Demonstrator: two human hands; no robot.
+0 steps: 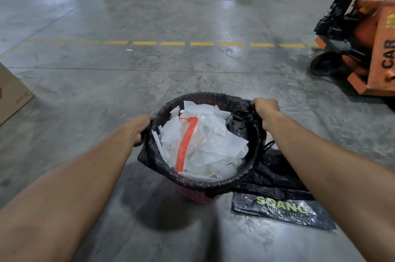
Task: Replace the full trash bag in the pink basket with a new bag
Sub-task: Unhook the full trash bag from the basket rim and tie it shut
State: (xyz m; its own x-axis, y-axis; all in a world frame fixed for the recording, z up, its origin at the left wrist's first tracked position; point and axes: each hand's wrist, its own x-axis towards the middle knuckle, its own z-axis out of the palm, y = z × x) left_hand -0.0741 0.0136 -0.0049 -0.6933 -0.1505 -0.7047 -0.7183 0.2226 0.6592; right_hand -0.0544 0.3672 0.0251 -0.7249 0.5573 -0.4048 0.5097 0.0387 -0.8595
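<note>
Both hands grip the full bag's rim

The pink basket (195, 194) on the concrete floor (149, 82) is mostly hidden by its black trash bag (156, 155). The left hand (139, 129) and right hand (266, 110) are clenched on the bag's edge, fingertips hidden.

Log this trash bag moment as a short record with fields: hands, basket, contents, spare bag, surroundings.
left hand: left hand grips black bag at the rim
right hand: right hand grips the opposite rim
basket: pink basket, on the floor, bag still in it
contents: white paper scraps, orange strip
spare bag: new bag, flat on the floor beside basket
surroundings: orange pallet truck
</note>
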